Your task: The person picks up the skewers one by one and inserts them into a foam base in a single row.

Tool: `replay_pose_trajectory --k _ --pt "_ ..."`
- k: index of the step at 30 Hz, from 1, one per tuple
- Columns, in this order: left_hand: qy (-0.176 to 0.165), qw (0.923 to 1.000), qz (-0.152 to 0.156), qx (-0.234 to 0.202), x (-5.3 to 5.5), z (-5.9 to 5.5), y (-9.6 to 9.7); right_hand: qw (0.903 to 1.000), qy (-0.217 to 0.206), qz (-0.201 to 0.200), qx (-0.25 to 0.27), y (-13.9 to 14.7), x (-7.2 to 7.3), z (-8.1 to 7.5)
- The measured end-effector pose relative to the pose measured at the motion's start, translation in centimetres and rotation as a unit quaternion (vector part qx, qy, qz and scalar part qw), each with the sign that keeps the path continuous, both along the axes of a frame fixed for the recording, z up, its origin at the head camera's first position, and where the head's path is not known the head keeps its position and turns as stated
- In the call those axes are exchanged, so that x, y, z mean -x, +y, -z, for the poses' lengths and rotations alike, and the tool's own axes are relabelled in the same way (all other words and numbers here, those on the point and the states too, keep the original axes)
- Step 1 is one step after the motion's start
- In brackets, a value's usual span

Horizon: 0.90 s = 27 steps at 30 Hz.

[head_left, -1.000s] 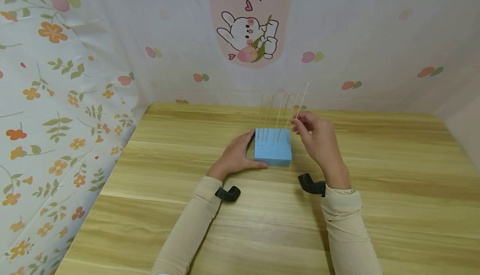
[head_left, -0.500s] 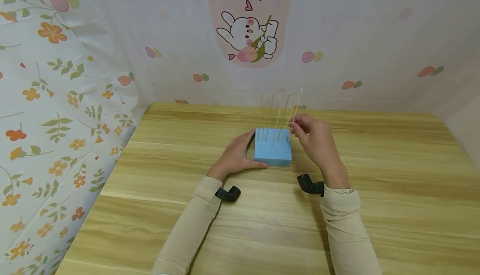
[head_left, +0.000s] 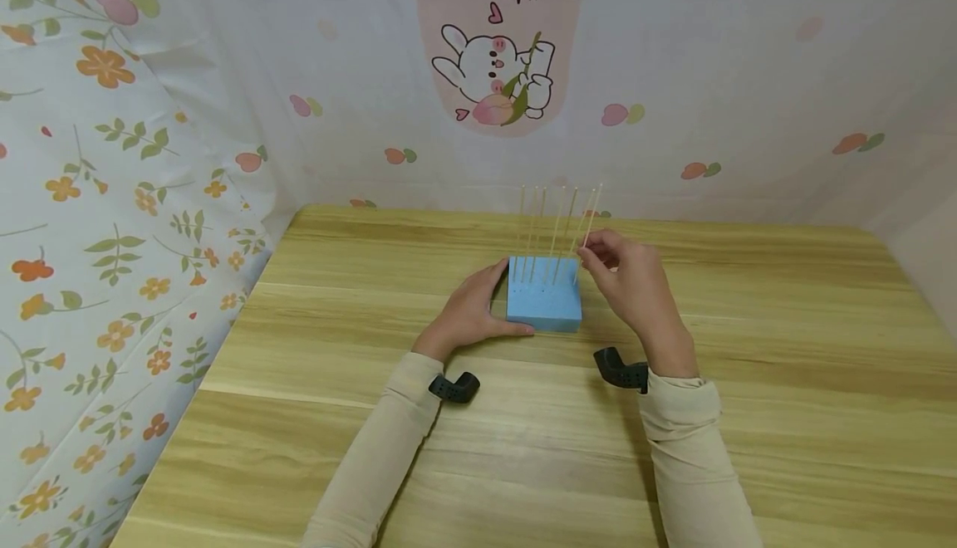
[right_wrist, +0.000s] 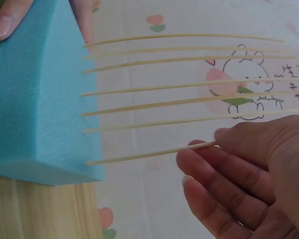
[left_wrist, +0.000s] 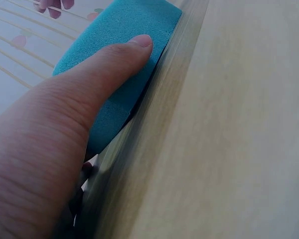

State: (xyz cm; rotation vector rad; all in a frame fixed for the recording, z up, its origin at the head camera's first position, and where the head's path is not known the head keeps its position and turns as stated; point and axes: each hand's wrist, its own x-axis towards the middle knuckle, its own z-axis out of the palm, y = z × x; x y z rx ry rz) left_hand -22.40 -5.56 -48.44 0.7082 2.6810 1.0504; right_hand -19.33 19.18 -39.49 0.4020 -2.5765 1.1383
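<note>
A light blue foam block (head_left: 544,307) sits on the table with several thin wooden skewers (head_left: 557,237) standing up from its top. My left hand (head_left: 469,307) holds the block from its left side, the thumb (left_wrist: 117,62) lying along the near face. At the block's right end, my right hand (head_left: 631,274) pinches one more skewer (right_wrist: 149,155) between thumb and fingertips. In the right wrist view, that skewer's lower end meets the foam at the end of the row; how deep it sits I cannot tell. It leans slightly to the right.
The block stands on a wood-grain table (head_left: 523,457), toward its far edge. Behind rises a white printed cloth (head_left: 336,58) with a rabbit picture, and a floral cloth (head_left: 120,282) hangs on the left. Each wrist bears a black camera mount (head_left: 622,368).
My right hand has moved a little left, toward the block, and the pinched skewer has come down and stands more upright. My left hand and the block have stayed in place.
</note>
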Motion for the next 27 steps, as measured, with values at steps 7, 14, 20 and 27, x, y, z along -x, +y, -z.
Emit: replay_pose_trajectory --k 7,14,20,27 --pt "0.001 1.0000 0.001 -0.008 0.07 0.14 -0.12 0.9999 0.003 0.014 0.010 -0.24 -0.28 -0.60" --pt "-0.004 1.0000 0.002 -0.008 -0.03 0.05 -0.18 0.9996 0.018 0.020 0.006 -0.27 -0.29 -0.65" --pt "-0.006 1.0000 0.003 -0.007 -0.09 0.02 -0.16 0.9992 0.026 0.029 0.003 -0.30 -0.17 -0.54" --pt "-0.005 1.0000 0.005 -0.002 -0.07 0.03 -0.20 0.9991 0.024 0.035 0.006 -0.47 -0.24 -0.68"
